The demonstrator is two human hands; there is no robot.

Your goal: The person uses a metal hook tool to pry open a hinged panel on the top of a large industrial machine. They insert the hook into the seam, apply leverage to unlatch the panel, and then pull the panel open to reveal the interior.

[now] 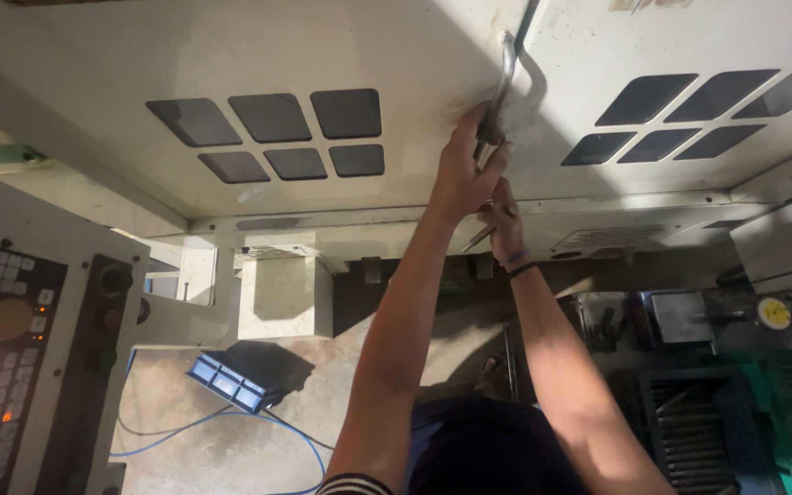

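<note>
Control panel (11, 348) with a glowing orange screen sits far left, blue foot pedal (231, 380) and blue cable (222, 426) on the dusty floor, yellow dial gauge (775, 313) off right.

2 hands (478, 183) on door handle (504, 82)

A single view comes from a camera worn on the person's head. It looks forward and down along both bare forearms, which rise from the bottom edge toward the upper middle of the frame. The off-white sheet-metal machine door (341, 55) with dark diamond-shaped window panes fills the upper half and lies close, within arm's reach. Lower down the view falls onto the grey concrete floor (231, 440), well below. The grey control panel with rows of pale keys (11, 348) cuts in at the left edge, very near the lens.
</note>
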